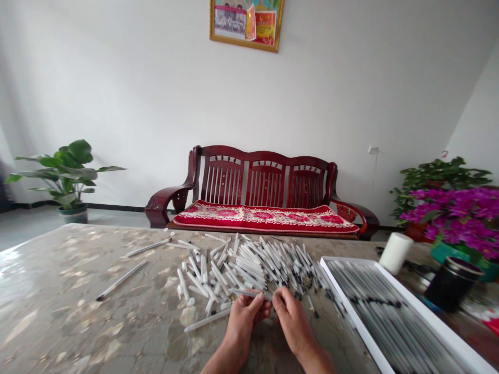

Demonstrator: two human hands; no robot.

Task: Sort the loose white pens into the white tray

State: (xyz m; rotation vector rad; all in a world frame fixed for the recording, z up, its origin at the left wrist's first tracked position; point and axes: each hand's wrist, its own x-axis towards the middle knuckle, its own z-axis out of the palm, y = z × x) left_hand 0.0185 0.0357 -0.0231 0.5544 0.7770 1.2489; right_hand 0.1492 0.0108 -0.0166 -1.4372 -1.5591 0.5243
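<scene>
My left hand [246, 318] is closed around a whitish pen barrel [242, 292], which points out to the left from between thumb and forefinger. Close beside it, my right hand [290, 314] is closed in a pinch near the barrel's right end; what sits in those fingertips is too small to make out. Just beyond both hands spreads a loose heap of white pen barrels [249, 262], several with dark ends. One pale barrel [206, 320] lies by my left wrist.
A white tray [362, 332] filled with rows of pens stands at the right. Behind it are a white cylinder [395, 253], a dark jar [454, 284] and purple flowers [460, 213]. Single pens [121, 280] lie on the left of the patterned table [78, 311]. A wooden bench [265, 179] stands beyond.
</scene>
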